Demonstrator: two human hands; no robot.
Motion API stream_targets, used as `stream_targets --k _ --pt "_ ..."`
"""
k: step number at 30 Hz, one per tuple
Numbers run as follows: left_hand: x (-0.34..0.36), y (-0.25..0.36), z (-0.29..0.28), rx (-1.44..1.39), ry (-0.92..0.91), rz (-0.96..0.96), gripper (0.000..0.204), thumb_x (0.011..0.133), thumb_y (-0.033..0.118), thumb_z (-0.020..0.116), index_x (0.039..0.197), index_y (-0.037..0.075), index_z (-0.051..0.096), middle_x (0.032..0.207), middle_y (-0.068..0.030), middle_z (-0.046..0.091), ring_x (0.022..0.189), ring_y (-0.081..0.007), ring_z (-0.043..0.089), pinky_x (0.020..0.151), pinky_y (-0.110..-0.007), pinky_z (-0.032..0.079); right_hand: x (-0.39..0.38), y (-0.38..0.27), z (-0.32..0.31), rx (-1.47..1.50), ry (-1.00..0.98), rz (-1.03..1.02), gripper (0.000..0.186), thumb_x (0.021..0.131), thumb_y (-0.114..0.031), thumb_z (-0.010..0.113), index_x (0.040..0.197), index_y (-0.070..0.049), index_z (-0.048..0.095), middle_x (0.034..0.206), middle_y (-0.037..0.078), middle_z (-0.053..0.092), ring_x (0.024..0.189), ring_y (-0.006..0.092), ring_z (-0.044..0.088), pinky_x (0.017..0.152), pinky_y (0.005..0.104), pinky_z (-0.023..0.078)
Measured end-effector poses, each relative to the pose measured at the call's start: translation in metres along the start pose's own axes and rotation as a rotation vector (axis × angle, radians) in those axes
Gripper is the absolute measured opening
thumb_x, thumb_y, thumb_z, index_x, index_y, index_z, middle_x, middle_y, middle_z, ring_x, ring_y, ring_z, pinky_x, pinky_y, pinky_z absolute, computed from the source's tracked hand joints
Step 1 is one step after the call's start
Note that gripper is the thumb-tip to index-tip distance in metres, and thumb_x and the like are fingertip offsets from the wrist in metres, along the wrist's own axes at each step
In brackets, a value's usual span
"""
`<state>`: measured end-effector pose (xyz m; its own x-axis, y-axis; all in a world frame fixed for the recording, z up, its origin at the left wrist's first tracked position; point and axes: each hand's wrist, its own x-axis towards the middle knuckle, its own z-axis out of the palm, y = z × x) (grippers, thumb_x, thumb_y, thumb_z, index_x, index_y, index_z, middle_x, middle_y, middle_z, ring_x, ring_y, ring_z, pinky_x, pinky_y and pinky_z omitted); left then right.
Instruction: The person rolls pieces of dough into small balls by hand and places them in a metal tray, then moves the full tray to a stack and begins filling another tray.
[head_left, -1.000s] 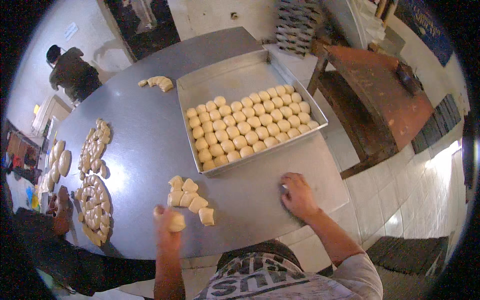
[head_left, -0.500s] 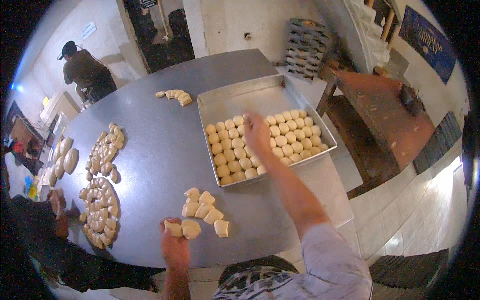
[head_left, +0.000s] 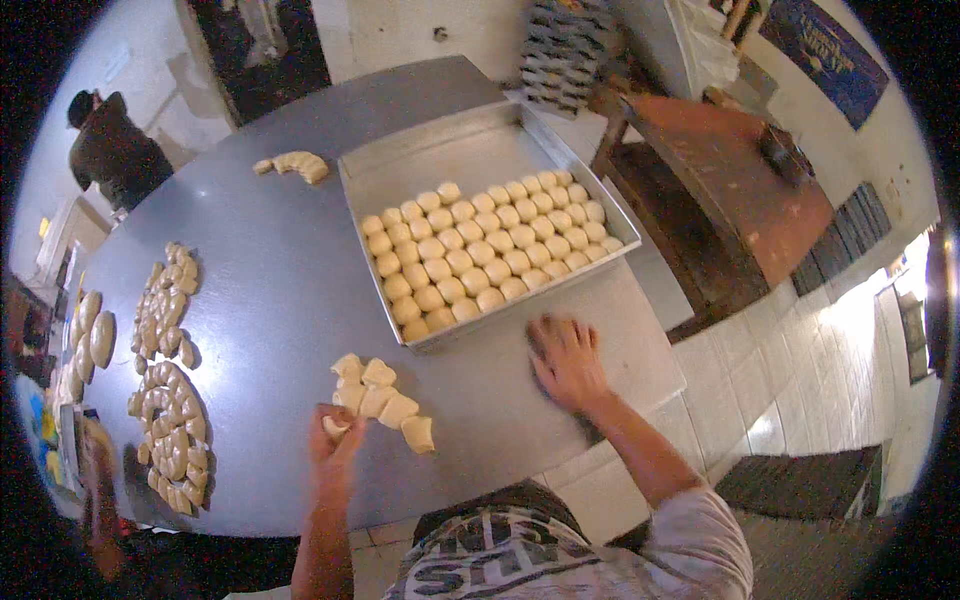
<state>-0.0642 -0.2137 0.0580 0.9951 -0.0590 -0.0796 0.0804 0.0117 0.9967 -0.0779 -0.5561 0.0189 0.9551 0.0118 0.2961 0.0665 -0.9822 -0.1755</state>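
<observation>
My left hand point(head_left: 335, 440) is closed on a piece of pale dough point(head_left: 334, 426) beside a loose group of cut dough pieces point(head_left: 375, 400). My right hand point(head_left: 568, 365) lies palm down on the metal table point(head_left: 270, 270), fingers apart, below the metal tray point(head_left: 622, 239); anything beneath its palm is hidden. Many rounded dough balls point(head_left: 485, 250) sit in rows across the tray's nearer part. At the left are large clusters of dough pieces point(head_left: 172, 430) and longer dough lumps point(head_left: 100, 335); a short curved row of pieces point(head_left: 300, 163) lies at the back.
A person point(head_left: 115, 150) stands at the back left, facing away. Another person's arm point(head_left: 98, 460) is at the left edge. A rusty brown stand point(head_left: 770, 210) is right of the table, stacked trays point(head_left: 565, 55) behind it, and a dark mat point(head_left: 800, 480) on the floor.
My right hand reached into the tray half a second ago and is now back on the table below it. My left hand holds less visible dough. The view has shifted.
</observation>
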Motion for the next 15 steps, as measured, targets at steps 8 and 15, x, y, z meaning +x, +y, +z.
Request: stream_targets --k 8,15 --pt "0.006 0.016 -0.039 0.081 -0.028 -0.055 0.024 0.076 -0.001 0.06 0.089 0.01 0.043 0.086 0.0023 0.042 0.078 -0.0087 0.041 0.068 -0.024 0.038 -0.034 -0.019 0.013 0.225 0.05 0.045 0.021 0.069 -0.017 0.064 0.077 -0.004 0.05 0.085 0.015 0.051 0.083 0.0336 0.048 0.075 0.0452 0.039" --pt "0.016 0.003 -0.037 0.106 -0.208 -0.105 0.029 0.08 0.002 0.059 0.105 0.008 0.046 0.1 -0.001 0.047 0.089 -0.0098 0.048 0.075 -0.025 0.042 0.004 -0.018 0.027 0.22 0.064 0.134 0.027 0.07 -0.019 0.065 0.088 -0.004 0.052 0.091 0.017 0.052 0.094 0.0355 0.047 0.086 0.0444 0.038"
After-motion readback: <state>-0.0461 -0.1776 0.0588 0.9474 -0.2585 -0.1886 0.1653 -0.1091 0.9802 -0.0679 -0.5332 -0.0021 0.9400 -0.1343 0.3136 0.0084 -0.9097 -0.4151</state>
